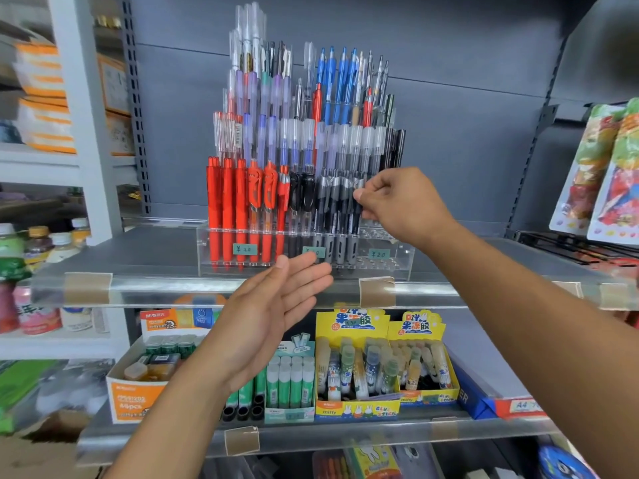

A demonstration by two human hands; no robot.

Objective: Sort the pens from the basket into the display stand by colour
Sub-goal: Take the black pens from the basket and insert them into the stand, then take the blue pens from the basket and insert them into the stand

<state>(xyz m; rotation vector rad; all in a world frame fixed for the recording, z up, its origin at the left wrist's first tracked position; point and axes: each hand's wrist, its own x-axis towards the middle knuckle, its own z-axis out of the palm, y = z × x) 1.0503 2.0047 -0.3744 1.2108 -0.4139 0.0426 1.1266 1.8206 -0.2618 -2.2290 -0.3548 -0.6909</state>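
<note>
A clear acrylic display stand (390, 261) sits on the grey shelf, tiered with pens. Red pens (228, 202) fill the front row's left, black and grey pens (325, 202) its middle, blue pens (337, 81) the upper right. My right hand (401, 205) pinches the top of a black pen (356, 216) at the right end of the front row, its tip down in the stand. My left hand (273, 312) hovers flat, palm up and empty, just in front of the stand's base. The front row's right holes stand unfilled. No basket is in view.
The shelf has a clear lip with taped patches (377, 290). Below it stand yellow glue-stick boxes (383, 371), green glue sticks (290, 378) and an orange carton (138, 392). Bottles (38, 247) line the left; packaged toys (601, 174) hang at right.
</note>
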